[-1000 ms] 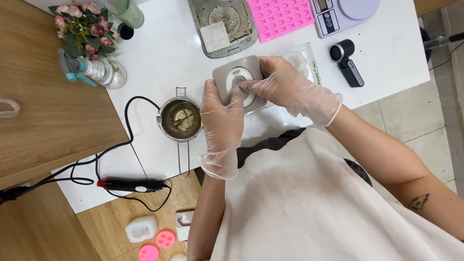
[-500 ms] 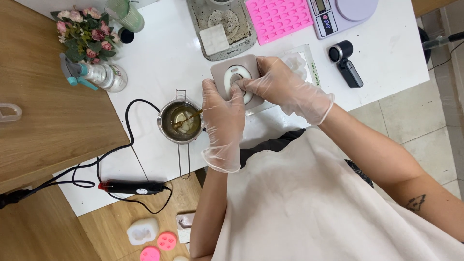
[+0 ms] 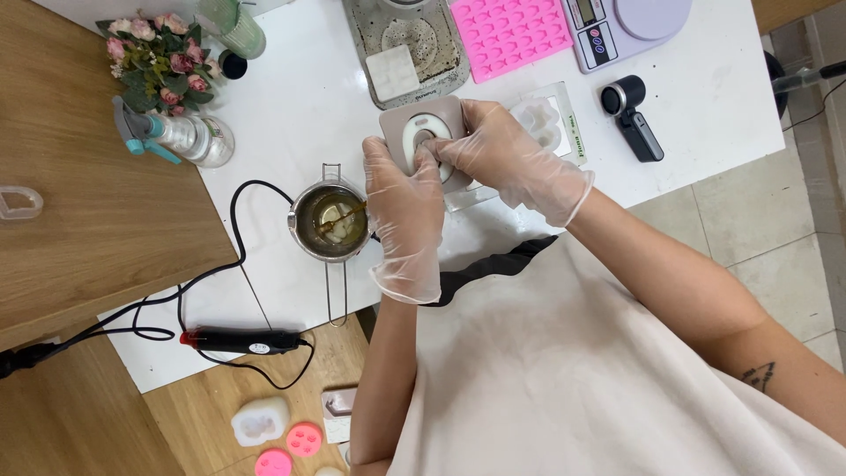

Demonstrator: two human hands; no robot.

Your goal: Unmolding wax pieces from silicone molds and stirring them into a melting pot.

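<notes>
A beige square silicone mould (image 3: pixel 407 123) with a white oval piece in it is held over the white table (image 3: pixel 705 106). My left hand (image 3: pixel 404 216), in a clear glove, grips its near left side. My right hand (image 3: pixel 507 154), also gloved, holds the right side, with fingertips pressing at the middle of the white piece. A small metal pot (image 3: pixel 328 220) with yellowish liquid and a stick in it stands just left of my left hand.
A grey hot plate (image 3: pixel 407 48), pink mould sheet (image 3: pixel 511 31), lilac scale (image 3: pixel 621 26) and black handheld device (image 3: pixel 630 110) line the far side. A spray bottle (image 3: pixel 176 134) and flowers (image 3: pixel 159 57) stand left. A black corded tool (image 3: pixel 242 339) lies near the front edge.
Both hands and the beige mould have shifted slightly left and away from me. My right fingers have kept pressing at the white piece.
</notes>
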